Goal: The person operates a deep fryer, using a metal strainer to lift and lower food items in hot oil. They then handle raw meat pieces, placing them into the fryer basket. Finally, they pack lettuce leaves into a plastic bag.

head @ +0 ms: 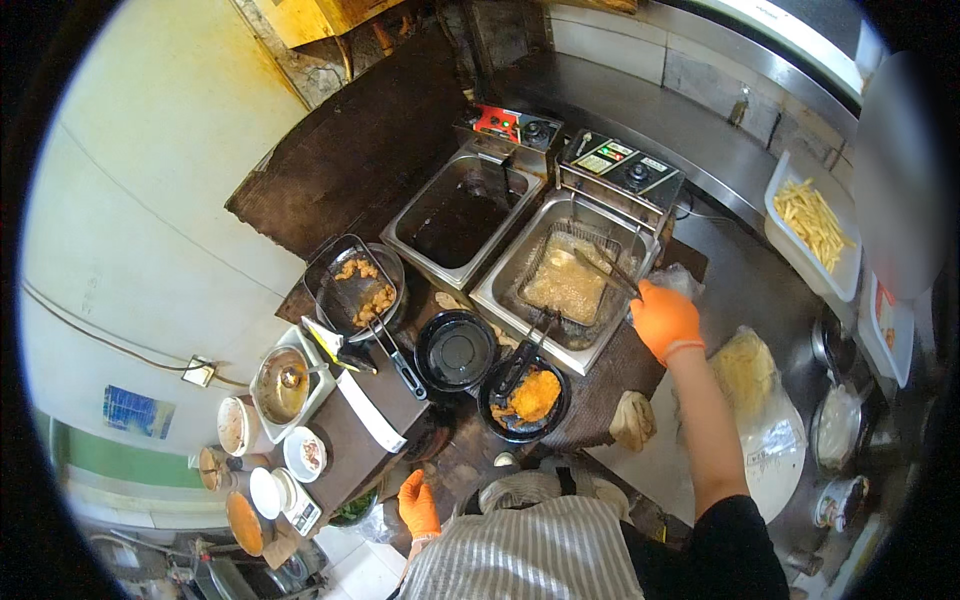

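Observation:
My right hand (667,319), in an orange glove, grips metal tongs (611,270) whose tips reach into the right deep fryer (491,289). In that fryer a wire basket (525,281) sits in bubbling oil (570,281); pale food shows through the foam near the tong tips. Low by my left side hangs my left hand (418,506), also orange-gloved, its fingers loosely bent and nothing visible in it. In front of me a round black pan (495,424) bears a golden fried piece (535,395), with a black basket handle (517,369) across its rim.
The left fryer (457,217) holds dark, still oil. Beside it, a strainer basket (349,277) with fried pieces rests over a bowl. Left are an empty black pan (455,350), a sauce pot (285,382) and a scale (302,514). Fries (814,225) fill a tub at right; a cloth (632,421) lies nearer.

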